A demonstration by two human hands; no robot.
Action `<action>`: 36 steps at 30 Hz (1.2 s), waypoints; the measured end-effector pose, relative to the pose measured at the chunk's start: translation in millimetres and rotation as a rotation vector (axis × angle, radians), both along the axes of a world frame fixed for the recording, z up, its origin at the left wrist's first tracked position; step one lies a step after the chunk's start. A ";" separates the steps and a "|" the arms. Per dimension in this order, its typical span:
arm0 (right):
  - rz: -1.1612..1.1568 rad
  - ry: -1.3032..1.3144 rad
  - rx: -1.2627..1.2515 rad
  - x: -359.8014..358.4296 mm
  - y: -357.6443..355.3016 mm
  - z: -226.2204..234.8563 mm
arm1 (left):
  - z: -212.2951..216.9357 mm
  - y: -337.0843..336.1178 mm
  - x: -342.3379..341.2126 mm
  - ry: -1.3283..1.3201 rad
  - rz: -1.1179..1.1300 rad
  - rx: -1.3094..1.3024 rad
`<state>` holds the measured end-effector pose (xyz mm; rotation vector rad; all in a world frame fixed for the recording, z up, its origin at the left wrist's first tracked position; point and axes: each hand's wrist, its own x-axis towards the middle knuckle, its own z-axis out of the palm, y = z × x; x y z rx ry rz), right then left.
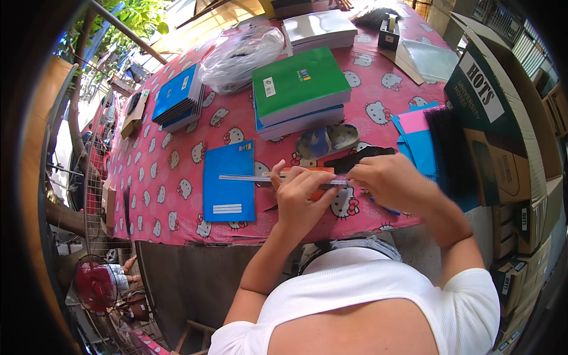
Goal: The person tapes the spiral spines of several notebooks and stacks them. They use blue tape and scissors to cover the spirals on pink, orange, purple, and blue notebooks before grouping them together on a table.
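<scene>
My left hand point(300, 195) is closed over a long, thin silvery strip point(242, 178), which runs level across the lower part of a blue notebook point(228, 157). Orange pieces point(318, 194) show under and behind its fingers. At the strip's right end my right hand point(393, 183) has its fingers bent in a pinch, slightly blurred; what they hold is hidden. Just beyond the hands lie a dark flat piece point(355, 158) and a shallow patterned dish point(328, 140).
A green-topped notebook stack point(305, 83), blue notebooks point(177, 94), white stack point(319, 28) and plastic bag point(242, 59) stand farther back. Blue and pink sheets point(417, 133), black bristly material point(448, 154) and a large carton point(491, 89) are at right. A tape dispenser point(389, 32) sits far right.
</scene>
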<state>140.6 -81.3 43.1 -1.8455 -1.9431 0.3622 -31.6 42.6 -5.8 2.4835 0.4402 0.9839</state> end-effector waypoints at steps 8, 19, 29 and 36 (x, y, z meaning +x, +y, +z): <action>-0.050 -0.400 -0.063 78.5 97.8 -166.3 | 12.5 -7.3 5.3 0.008 0.191 0.052; -0.011 0.599 -0.071 81.2 32.0 -82.6 | 3.9 5.3 2.7 -0.058 0.115 0.021; -0.053 1.108 -0.084 68.9 27.9 -50.3 | 14.1 5.6 -2.3 0.042 0.101 -0.203; 0.021 1.207 -0.044 49.1 49.2 -53.2 | 13.8 30.8 -28.8 0.184 0.350 0.033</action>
